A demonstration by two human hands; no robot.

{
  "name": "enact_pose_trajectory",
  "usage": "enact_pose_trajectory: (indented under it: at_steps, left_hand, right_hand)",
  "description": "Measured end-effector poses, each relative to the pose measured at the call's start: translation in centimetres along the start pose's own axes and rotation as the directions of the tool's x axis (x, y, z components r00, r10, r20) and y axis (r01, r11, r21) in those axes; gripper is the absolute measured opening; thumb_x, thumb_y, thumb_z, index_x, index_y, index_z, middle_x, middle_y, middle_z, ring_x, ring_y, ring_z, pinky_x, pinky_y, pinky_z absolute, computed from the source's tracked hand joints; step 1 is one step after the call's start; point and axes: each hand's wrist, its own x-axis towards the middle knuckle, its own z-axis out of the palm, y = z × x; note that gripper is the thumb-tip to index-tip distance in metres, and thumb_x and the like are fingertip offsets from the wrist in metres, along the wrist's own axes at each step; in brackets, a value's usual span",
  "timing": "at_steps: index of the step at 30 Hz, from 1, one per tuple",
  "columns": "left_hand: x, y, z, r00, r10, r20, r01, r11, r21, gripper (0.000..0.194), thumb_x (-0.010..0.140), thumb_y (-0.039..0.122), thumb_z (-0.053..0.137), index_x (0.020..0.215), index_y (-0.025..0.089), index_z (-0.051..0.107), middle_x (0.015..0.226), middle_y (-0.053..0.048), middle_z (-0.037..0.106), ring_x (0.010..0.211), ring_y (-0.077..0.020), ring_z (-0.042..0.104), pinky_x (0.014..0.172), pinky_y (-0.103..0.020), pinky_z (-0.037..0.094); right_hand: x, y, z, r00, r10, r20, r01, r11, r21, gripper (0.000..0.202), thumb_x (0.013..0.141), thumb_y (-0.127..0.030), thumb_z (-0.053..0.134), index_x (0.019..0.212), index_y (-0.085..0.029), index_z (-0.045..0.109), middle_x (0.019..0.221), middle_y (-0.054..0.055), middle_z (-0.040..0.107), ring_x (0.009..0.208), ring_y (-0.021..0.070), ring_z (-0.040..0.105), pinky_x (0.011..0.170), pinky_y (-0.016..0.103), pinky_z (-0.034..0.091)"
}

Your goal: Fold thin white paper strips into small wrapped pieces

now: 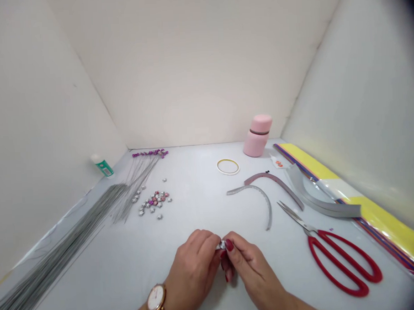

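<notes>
Near the front of the white table, my left hand (196, 267) and my right hand (255, 269) meet fingertip to fingertip. Pinched between them is a small silver folded paper star (221, 245), mostly covered by the fingers. Both hands are closed on it. To the left of my hands lies a loose group of little silver, pink and purple paper stars (156, 199). On the right, a curved silver paper strip (264, 200) and a pinkish strip (280, 184) lie on the table.
Red-handled scissors (334, 252) lie open at right, beside a wide grey strip bundle (327, 207) and yellow packaged sheets (377, 220). A pink flask (257, 137) and tape roll (228, 167) are farther back. Thin grey wires (67, 243), purple-tipped stems (150, 154) and a glue stick (103, 167) occupy the left.
</notes>
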Motion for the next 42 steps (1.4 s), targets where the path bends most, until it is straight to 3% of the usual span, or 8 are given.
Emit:
enact_pose_trajectory:
  at_steps: [9,14,17,21,24,29,36,42]
  left_hand:
    - [-0.4,0.2,0.8,0.998,-0.057,-0.017,0.057,0.998,-0.038,0.018,0.086,0.011,0.035,0.07,0.02,0.038,0.064,0.001,0.047,0.059,-0.013,0.043,0.052,-0.022,0.034]
    - [-0.8,0.5,1.2,0.994,-0.088,-0.07,0.078,0.989,-0.129,0.017,0.085,0.012,0.036,0.07,0.02,0.037,0.06,0.003,0.043,0.053,-0.0108,0.04,0.049,-0.02,0.033]
    - [-0.8,0.6,1.3,0.992,-0.073,-0.102,0.06,0.99,-0.126,0.02,0.084,0.011,0.035,0.067,0.02,0.036,0.058,0.003,0.042,0.051,-0.0107,0.039,0.048,-0.02,0.032]
    - [-0.4,0.8,1.1,0.992,-0.114,-0.063,0.103,0.982,-0.158,0.021,0.085,0.013,0.034,0.066,0.02,0.038,0.058,0.002,0.044,0.052,-0.0112,0.041,0.049,-0.021,0.034]
    - [-0.1,0.7,0.7,0.993,-0.118,0.016,0.119,0.977,-0.177,0.02,0.087,0.014,0.032,0.071,0.019,0.043,0.064,0.0,0.05,0.058,-0.0123,0.046,0.055,-0.023,0.038]
    - [0.1,0.2,0.3,0.992,-0.072,0.101,0.086,0.986,-0.141,0.022,0.087,0.013,0.031,0.076,0.018,0.049,0.072,-0.003,0.056,0.067,-0.0151,0.049,0.065,-0.027,0.041]
    - [0.0,0.1,0.2,0.993,-0.092,-0.072,0.08,0.985,-0.155,0.019,0.083,0.016,0.047,0.102,0.017,0.049,0.084,-0.006,0.059,0.077,-0.0167,0.054,0.068,-0.028,0.044]
    - [0.2,0.3,0.0,0.995,-0.088,-0.04,0.078,0.975,-0.208,0.018,0.086,0.014,0.041,0.096,0.018,0.055,0.079,-0.006,0.061,0.073,-0.0164,0.054,0.068,-0.029,0.044]
  right_hand:
    - [-0.2,0.5,-0.4,0.974,-0.222,-0.035,0.19,0.897,-0.4,0.025,0.091,-0.026,0.025,0.068,-0.022,0.034,0.057,-0.004,0.038,0.05,0.0123,0.039,0.051,0.024,0.033]
    - [-0.3,0.1,-0.4,0.93,-0.368,-0.008,0.317,0.811,-0.491,0.023,0.088,-0.017,0.027,0.066,-0.023,0.029,0.056,-0.006,0.029,0.046,0.0118,0.033,0.046,0.023,0.03]
    - [-0.3,0.1,-0.2,0.926,-0.376,-0.026,0.314,0.808,-0.498,0.023,0.087,-0.016,0.027,0.066,-0.023,0.028,0.055,-0.006,0.029,0.045,0.0118,0.034,0.046,0.024,0.03]
    - [-0.3,0.3,-0.1,0.962,-0.264,-0.069,0.214,0.887,-0.41,0.025,0.09,-0.023,0.028,0.065,-0.023,0.032,0.056,-0.005,0.035,0.048,0.012,0.037,0.048,0.024,0.031]
    - [0.0,0.1,-0.2,0.99,-0.111,-0.091,0.091,0.976,-0.2,0.03,0.091,-0.033,0.026,0.066,-0.021,0.037,0.056,-0.004,0.04,0.051,0.0119,0.041,0.051,0.023,0.035]
    - [0.5,-0.4,-0.4,0.996,0.052,-0.072,-0.048,0.997,0.056,0.033,0.088,-0.04,0.036,0.062,-0.019,0.039,0.05,-0.006,0.042,0.048,0.01,0.043,0.051,0.021,0.036]
    - [0.5,-0.3,-0.3,0.993,0.091,-0.081,-0.076,0.982,0.174,0.03,0.087,-0.039,0.04,0.067,-0.017,0.046,0.052,-0.005,0.045,0.049,0.0093,0.044,0.051,0.021,0.036]
    - [0.5,-0.2,-0.1,0.995,0.086,-0.042,-0.078,0.981,0.179,0.033,0.089,-0.041,0.035,0.067,-0.018,0.043,0.054,-0.005,0.045,0.05,0.0095,0.045,0.051,0.021,0.036]
